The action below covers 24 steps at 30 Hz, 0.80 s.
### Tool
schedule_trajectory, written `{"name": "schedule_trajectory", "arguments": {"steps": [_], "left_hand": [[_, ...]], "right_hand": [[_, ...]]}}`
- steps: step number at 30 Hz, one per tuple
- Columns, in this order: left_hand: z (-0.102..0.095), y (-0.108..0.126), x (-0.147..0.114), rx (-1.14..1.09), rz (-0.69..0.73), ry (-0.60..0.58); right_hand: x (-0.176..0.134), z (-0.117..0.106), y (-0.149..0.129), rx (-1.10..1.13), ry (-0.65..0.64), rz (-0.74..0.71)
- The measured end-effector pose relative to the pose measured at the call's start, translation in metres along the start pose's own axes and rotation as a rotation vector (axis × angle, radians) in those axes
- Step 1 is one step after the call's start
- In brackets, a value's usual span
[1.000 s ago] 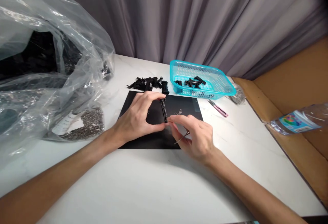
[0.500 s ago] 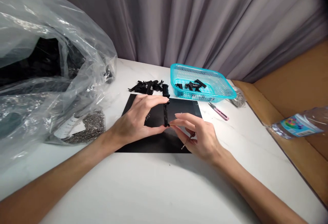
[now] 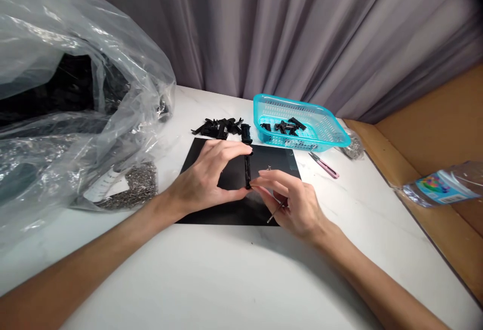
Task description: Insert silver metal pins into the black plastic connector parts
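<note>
My left hand (image 3: 206,176) grips a long, narrow black plastic part (image 3: 247,169) by its two ends, thumb below and forefinger above. At the lower end of that part, the fingertips of my right hand (image 3: 296,199) are pinched together; whatever small piece they may hold is hidden. A thin metal tool (image 3: 272,215) is tucked in my right hand, its narrow end sticking out below the palm. Both hands are over a black mat (image 3: 226,212). Just beyond the mat lie a pile of black plastic parts (image 3: 217,128) and one upright-looking black piece (image 3: 246,134).
A blue basket (image 3: 332,140) with several black parts stands at the back right. Pink-handled snips (image 3: 324,165) lie beside it, near a small bag of metal bits (image 3: 353,146). A plastic bottle (image 3: 439,186) lies at right. Large clear bags (image 3: 143,73) and a bag of metal pins (image 3: 138,186) fill the left.
The view has shifted slightly. Both hands stay at the black part, with the right fingertips still at its lower end. Little else differs.
</note>
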<state>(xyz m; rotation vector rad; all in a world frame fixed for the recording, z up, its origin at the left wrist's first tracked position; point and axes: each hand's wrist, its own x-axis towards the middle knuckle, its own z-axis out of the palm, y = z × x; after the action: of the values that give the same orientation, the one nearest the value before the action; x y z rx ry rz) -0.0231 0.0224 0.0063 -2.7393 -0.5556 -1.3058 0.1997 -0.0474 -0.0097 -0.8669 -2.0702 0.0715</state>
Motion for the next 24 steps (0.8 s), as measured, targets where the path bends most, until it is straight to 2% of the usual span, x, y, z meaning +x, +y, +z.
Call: {"name": "schedule_trajectory", "arguments": {"steps": [3, 9, 14, 20, 24], "left_hand": [[0.000, -0.001, -0.001, -0.003, 0.008, -0.003], [0.000, -0.002, -0.004, -0.023, -0.010, 0.007], [0.001, 0.000, -0.004, -0.024, -0.020, -0.004], [0.009, -0.001, -0.008, -0.053, -0.105, 0.034], [0.009, -0.004, -0.010, -0.040, -0.033, 0.004]], "right_hand": [[0.000, 0.001, 0.000, -0.012, -0.019, 0.005], [0.004, -0.004, -0.001, -0.113, -0.055, -0.087], [-0.001, -0.005, 0.001, -0.200, -0.160, -0.089], [0.006, 0.000, -0.012, -0.133, -0.234, 0.225], [0.011, 0.002, -0.011, 0.011, -0.199, 0.443]]}}
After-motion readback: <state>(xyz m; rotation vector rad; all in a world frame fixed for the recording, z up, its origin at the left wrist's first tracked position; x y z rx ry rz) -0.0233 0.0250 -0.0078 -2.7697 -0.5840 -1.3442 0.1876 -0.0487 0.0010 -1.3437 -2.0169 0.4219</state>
